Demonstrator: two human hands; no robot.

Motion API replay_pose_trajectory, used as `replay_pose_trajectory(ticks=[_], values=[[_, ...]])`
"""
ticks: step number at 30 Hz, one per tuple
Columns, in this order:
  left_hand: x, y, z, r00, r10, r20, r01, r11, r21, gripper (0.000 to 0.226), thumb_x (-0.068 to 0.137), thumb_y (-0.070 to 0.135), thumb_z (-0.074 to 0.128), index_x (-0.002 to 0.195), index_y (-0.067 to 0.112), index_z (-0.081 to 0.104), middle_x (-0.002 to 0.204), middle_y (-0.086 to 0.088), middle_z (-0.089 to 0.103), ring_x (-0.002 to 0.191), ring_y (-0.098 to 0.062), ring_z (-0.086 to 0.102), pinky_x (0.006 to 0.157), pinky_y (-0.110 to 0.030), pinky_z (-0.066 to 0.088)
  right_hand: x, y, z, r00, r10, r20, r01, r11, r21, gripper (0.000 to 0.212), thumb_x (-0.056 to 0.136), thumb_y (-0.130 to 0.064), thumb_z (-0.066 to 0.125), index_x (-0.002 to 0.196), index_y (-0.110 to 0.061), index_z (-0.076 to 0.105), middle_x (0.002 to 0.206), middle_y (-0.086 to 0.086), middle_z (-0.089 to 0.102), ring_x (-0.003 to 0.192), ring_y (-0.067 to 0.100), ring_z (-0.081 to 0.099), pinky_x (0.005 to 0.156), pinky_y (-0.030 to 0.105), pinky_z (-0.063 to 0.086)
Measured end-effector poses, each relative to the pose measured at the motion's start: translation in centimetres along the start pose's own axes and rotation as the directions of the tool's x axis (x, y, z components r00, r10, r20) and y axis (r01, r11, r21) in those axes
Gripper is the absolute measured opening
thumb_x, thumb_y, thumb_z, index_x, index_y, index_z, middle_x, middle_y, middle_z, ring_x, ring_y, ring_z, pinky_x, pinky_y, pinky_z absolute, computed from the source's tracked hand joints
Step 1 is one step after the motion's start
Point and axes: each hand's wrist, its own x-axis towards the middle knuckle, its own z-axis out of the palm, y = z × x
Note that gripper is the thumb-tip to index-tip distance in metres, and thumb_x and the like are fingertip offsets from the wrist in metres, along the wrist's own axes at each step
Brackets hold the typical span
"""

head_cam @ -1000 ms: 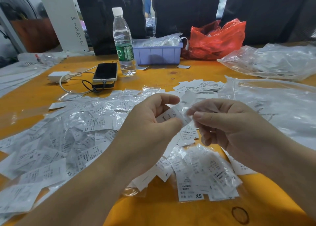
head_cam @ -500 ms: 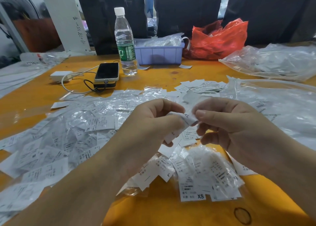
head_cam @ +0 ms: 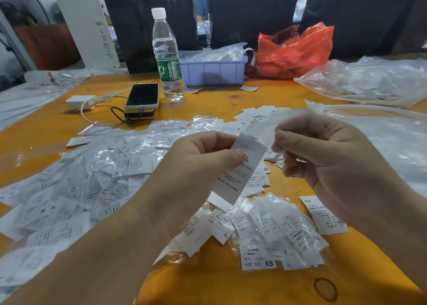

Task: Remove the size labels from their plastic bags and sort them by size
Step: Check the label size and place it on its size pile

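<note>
Two bare hands over a yellow-orange bench. Nearest, a small dark ring on the bench surface. Just beyond, a heap of white printed size labels in crinkled clear bags, one marked XS at the front edge; a loose white label marked SX beside it on the right. Left hand, thumb and fingers pinching a long white fabric label printed L, held upright above the heap. Right hand, fingers curled, pinching a small clear plastic bag just beside the label's top edge. Left of the hands, a wide spread of bagged white labels. Behind the hands, a small pile of bare white labels. Farther back, a black phone on a dark power bank, a white charger, a clear water bottle with green wrapper, a lilac plastic bin, a red plastic bag.
</note>
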Motion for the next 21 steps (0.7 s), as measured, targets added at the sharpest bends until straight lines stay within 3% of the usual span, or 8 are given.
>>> replay_pose_trajectory(ticks=[4,14,21], values=[[0.02,0.18,0.1,1.0,0.014,-0.011,-0.014,1.0,-0.013,0.012,0.071,0.027,0.07,0.079,0.034,0.076,0.08,0.004,0.074,0.068,-0.006,0.064,0.068,-0.025,0.049,0.04,0.05,0.08,1.0,-0.013,-0.022,0.013,1.0,-0.011,0.007,0.066,-0.022,0.071,0.07,-0.016,0.073,0.061,0.005,0.064,0.049,0.014,0.052,0.046,0.022,0.046],[-0.14,-0.11,0.57,0.999,0.038,-0.001,-0.038,0.999,0.02,0.013,0.07,0.036,0.065,0.078,0.034,0.074,0.083,0.002,0.073,0.077,-0.012,0.064,0.069,-0.026,0.047,-0.13,0.18,0.48,0.998,-0.056,-0.002,0.056,0.997,-0.051,0.019,0.063,-0.03,0.072,0.071,-0.014,0.069,0.053,0.003,0.059,0.046,0.013,0.049,0.045,0.024,0.044],[-0.28,-0.07,0.75,0.996,0.068,-0.053,-0.063,0.994,0.086,0.014,0.072,0.045,0.062,0.075,0.036,0.073,0.076,0.009,0.071,0.065,-0.001,0.061,0.056,-0.013,0.047,-0.37,0.24,0.62,0.997,-0.059,0.044,0.062,0.996,-0.064,0.016,0.064,-0.033,0.072,0.07,-0.019,0.072,0.058,0.003,0.062,0.05,0.014,0.052,0.048,0.026,0.046]])
